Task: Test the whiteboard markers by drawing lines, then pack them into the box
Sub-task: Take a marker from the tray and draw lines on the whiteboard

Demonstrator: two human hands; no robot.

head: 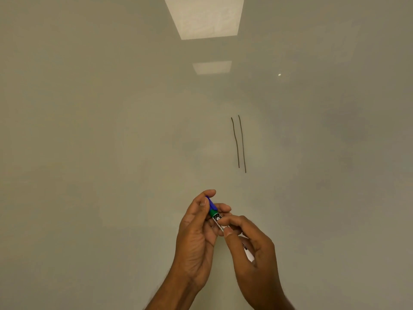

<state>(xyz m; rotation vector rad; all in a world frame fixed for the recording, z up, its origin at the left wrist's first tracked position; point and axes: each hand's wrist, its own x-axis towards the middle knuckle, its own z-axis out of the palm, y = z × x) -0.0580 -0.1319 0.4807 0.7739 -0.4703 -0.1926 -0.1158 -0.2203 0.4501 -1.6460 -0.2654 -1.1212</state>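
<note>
**Head view, single entry.**

- **Whiteboard** [89, 130]: fills the whole view as a pale glossy surface. Two ceiling-light reflections [204, 16] show near the top.
- **Test lines** [236, 143]: two thin dark strokes, roughly upright and close together, right of centre and above the hands. They read as test marks, so part of the testing appears to be done.
- **Marker** [218, 218]: held in the air in front of the lower board, apart from its surface and tilted, with the cap end up and to the left. It has a white printed barrel, and a green band meets a blue cap [211, 203].
- **Left hand** [196, 238]: raised with the palm turned inward. Thumb and curled fingers close round the cap end, probably to steady or pull the cap.
- **Right hand** [252, 245]: fingers wrap the barrel with the thumb pressed along it. The tail of the marker sticks out below the palm. This hand likely supplies the opposing pull or push.
- **Step in hand:** the cap is seated or nearly so. Whether it is coming off for a test or going back on cannot be told.
- **Box:** not in view.
</note>
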